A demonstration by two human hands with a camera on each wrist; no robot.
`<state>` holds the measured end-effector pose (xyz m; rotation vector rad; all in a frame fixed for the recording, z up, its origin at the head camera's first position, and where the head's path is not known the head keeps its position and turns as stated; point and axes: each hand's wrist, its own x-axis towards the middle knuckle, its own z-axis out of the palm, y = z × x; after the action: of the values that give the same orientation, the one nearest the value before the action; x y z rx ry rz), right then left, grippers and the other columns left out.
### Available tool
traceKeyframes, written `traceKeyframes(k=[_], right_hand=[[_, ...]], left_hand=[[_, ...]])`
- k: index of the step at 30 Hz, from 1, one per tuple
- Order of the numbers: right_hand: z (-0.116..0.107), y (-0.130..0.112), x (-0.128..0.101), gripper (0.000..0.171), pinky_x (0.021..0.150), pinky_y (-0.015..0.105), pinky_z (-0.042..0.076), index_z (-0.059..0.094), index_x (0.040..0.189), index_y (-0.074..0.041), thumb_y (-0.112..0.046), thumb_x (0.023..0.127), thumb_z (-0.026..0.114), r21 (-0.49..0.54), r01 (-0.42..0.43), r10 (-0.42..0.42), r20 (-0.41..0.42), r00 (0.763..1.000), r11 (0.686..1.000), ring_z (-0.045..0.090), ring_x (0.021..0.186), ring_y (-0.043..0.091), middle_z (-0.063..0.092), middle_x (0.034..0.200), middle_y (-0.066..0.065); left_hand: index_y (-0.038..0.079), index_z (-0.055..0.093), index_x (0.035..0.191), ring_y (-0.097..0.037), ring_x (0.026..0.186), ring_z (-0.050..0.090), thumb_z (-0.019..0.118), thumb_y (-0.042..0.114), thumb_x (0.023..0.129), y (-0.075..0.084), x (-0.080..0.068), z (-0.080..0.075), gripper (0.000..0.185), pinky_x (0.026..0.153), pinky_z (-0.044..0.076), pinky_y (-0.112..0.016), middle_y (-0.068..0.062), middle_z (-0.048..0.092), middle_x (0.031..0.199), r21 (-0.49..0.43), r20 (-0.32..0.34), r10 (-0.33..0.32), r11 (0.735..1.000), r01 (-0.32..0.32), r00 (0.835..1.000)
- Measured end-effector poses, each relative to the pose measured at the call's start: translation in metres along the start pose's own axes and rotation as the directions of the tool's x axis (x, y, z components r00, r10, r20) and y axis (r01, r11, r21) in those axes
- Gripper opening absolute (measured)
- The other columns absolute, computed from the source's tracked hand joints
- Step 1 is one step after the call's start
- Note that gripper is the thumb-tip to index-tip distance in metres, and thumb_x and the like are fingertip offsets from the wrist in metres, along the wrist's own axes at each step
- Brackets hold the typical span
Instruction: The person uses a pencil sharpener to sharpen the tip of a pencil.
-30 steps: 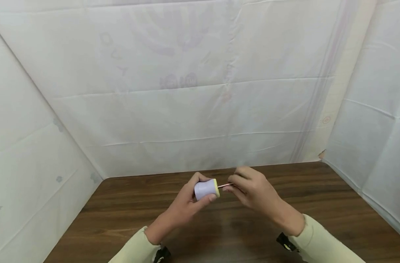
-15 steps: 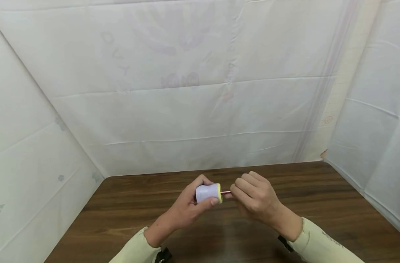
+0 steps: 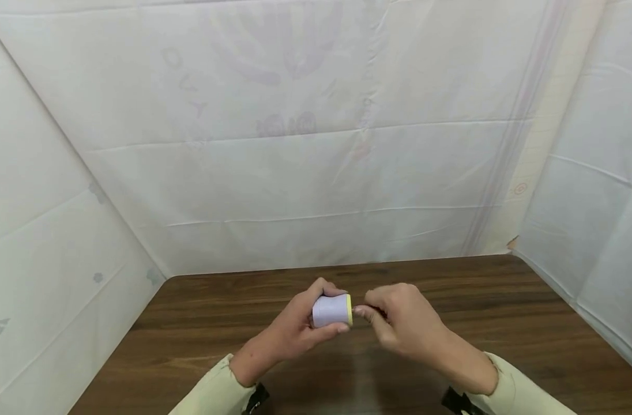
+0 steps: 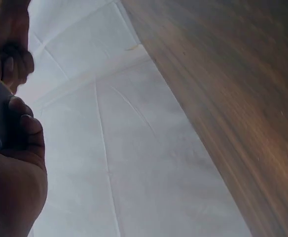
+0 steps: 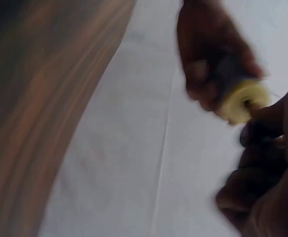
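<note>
A: Status on your hands?

B: I'm holding the small lilac plastic cylinder with the yellow end cap (image 3: 333,310) in my left hand (image 3: 295,331), thumb under, fingers curled over the top. It's up off the dark wood-grain table (image 3: 529,323), roughly centre, nearer the far edge than me. Yellow end is facing right.

A: Right hand?

B: My right hand (image 3: 406,325) is pinching the thin reddish stick (image 3: 378,313) just beside the yellow cap. Fingertips are nearly touching the cap; only a sliver of the stick is showing from the head view. From the right wrist view, the stick is meeting the hole in the yellow end (image 5: 243,100), but it's blurred, so I can't tell how deep it's sitting.

A: Handling?

B: I'm judging the cylinder as light, rigid and smooth, so likely to spin or slip under a loose grip. Wrapping around the lilac barrel, clear of the yellow face, looks right. The stick is looking thin and probably easy to bend or snap, so I'm taking it close to the cap, not out at its far end.

A: Surroundings?

B: White creased sheeting (image 3: 316,173) is hanging on the left, far and right sides of the table.
</note>
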<state>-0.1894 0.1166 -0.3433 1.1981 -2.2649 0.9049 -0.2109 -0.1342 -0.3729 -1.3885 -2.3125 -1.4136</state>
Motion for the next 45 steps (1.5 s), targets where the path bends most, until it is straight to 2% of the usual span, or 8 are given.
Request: traceKeyframes(k=[4,7,10,14,21,25,32,45], right_hand=[[-0.014,0.001,-0.003,0.051,0.043,0.022,0.023,0.046,0.063,-0.006,-0.023,0.108,0.063,0.358,-0.476,0.318,0.417,0.851,0.803,0.023,0.045,0.002,0.032,0.053,-0.012],[-0.021,0.010,-0.002,0.057,0.041,0.025,0.020,0.046,0.071,0.013,-0.026,0.110,0.058,0.466,-0.679,0.311,0.642,0.701,0.567,0.019,0.044,0.008,0.033,0.053,-0.008],[-0.025,0.018,-0.001,0.061,0.040,0.026,0.018,0.044,0.078,0.021,-0.029,0.111,0.057,0.492,-0.742,0.260,0.724,0.640,0.456,0.016,0.044,0.010,0.033,0.054,-0.007],[-0.024,0.022,0.001,0.058,0.041,0.025,0.023,0.054,0.083,0.021,-0.030,0.110,0.058,0.486,-0.698,0.244,0.700,0.671,0.526,0.021,0.042,0.008,0.036,0.053,-0.007],[-0.014,0.023,0.004,0.015,0.052,0.022,0.042,0.073,0.088,-0.014,-0.019,0.101,0.075,0.319,-0.302,0.185,0.348,0.919,0.898,0.044,0.057,0.001,0.056,0.070,-0.012],[-0.001,0.020,0.004,0.014,0.062,0.018,0.049,0.068,0.090,-0.018,-0.015,0.099,0.078,0.084,0.038,-0.041,0.039,0.998,0.996,0.053,0.070,0.000,0.062,0.082,-0.012],[0.008,0.017,0.012,0.038,0.060,0.027,0.040,0.067,0.088,-0.008,-0.036,0.111,0.059,-0.462,0.305,-0.461,-0.274,0.844,0.833,0.044,0.065,0.012,0.056,0.077,-0.004],[0.002,0.015,0.021,0.031,0.057,0.024,0.030,0.068,0.084,-0.004,-0.017,0.111,0.058,-0.629,0.497,-0.754,-0.229,0.616,0.597,0.042,0.063,0.015,0.056,0.075,0.001]], left_hand=[[0.013,0.050,0.127,-0.011,0.101,0.069,0.076,0.024,0.102,-0.001,-0.001,0.003,0.038,0.077,0.057,-0.021,-0.013,0.068,0.131,0.172,0.094,0.054,0.983,-0.069,0.994],[0.013,0.050,0.127,-0.010,0.106,0.068,0.076,0.029,0.101,0.001,-0.001,0.005,0.040,0.082,0.055,-0.018,-0.009,0.067,0.132,0.260,0.141,0.095,0.957,-0.129,0.985],[0.014,0.051,0.126,-0.011,0.110,0.068,0.077,0.030,0.100,0.004,0.000,0.007,0.040,0.084,0.054,-0.017,-0.006,0.067,0.130,0.276,0.144,0.099,0.951,-0.137,0.985],[0.015,0.050,0.126,-0.012,0.109,0.070,0.077,0.028,0.100,0.005,-0.001,0.007,0.040,0.079,0.054,-0.016,-0.008,0.068,0.130,0.242,0.111,0.066,0.966,-0.091,0.992],[0.015,0.053,0.125,-0.008,0.090,0.068,0.079,0.024,0.099,0.000,-0.006,0.007,0.038,0.070,0.058,-0.023,-0.009,0.070,0.128,0.167,-0.031,-0.008,0.986,0.013,0.999],[0.017,0.055,0.121,-0.008,0.080,0.066,0.079,0.024,0.099,0.001,-0.008,0.004,0.033,0.060,0.059,-0.027,-0.004,0.073,0.120,0.105,-0.103,-0.066,0.992,0.077,0.992],[0.015,0.055,0.118,-0.007,0.071,0.065,0.076,0.017,0.101,0.009,-0.005,-0.007,0.027,0.049,0.056,-0.028,-0.006,0.073,0.107,0.043,-0.120,-0.057,0.997,0.063,0.991],[0.010,0.053,0.116,-0.008,0.070,0.063,0.074,0.011,0.101,0.013,0.000,-0.009,0.025,0.049,0.055,-0.028,-0.005,0.071,0.095,-0.053,-0.036,-0.009,0.999,0.007,0.999]])
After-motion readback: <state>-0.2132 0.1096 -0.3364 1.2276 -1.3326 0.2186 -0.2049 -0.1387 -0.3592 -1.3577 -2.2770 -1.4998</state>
